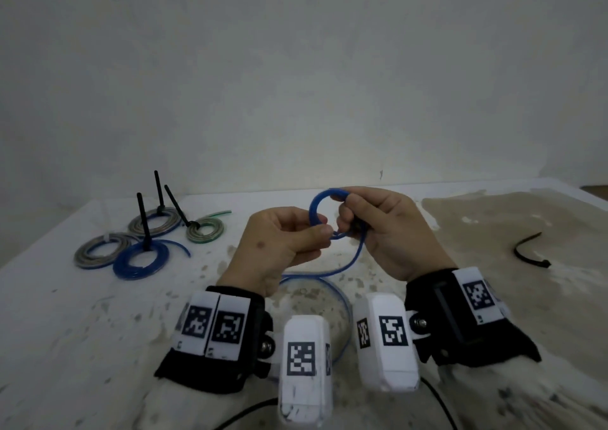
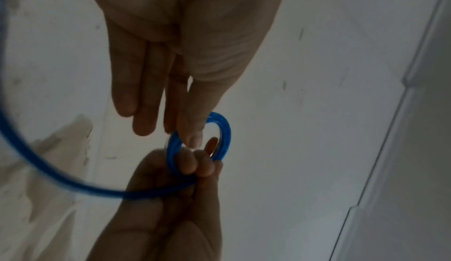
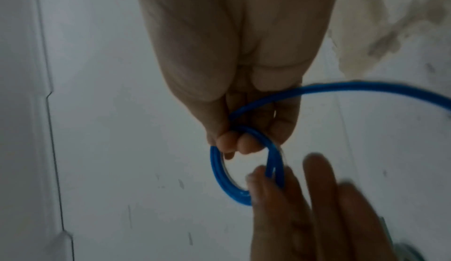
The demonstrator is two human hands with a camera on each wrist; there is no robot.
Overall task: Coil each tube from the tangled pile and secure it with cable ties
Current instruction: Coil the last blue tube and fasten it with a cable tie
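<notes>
A blue tube is wound into a small coil (image 1: 312, 211) held above the white table (image 1: 98, 314), between both hands. My left hand (image 1: 324, 230) pinches the coil's near side between thumb and forefinger, its other fingers straight in the left wrist view, where the coil (image 2: 225, 134) shows at the left hand (image 2: 192, 135). My right hand (image 1: 345, 209) curls its fingers through the coil's far side; in the right wrist view the right hand (image 3: 234, 143) grips the coil (image 3: 217, 168). The tube's loose length (image 1: 357, 255) hangs down to a wide loop on the table between my wrists.
At the left lie several finished coils, grey (image 1: 154, 222), green (image 1: 205, 230), grey-blue (image 1: 95, 255) and blue (image 1: 141, 260), three with black cable ties standing up. A loose black cable tie (image 1: 529, 252) lies at the right on a stained patch. A wall stands behind the table.
</notes>
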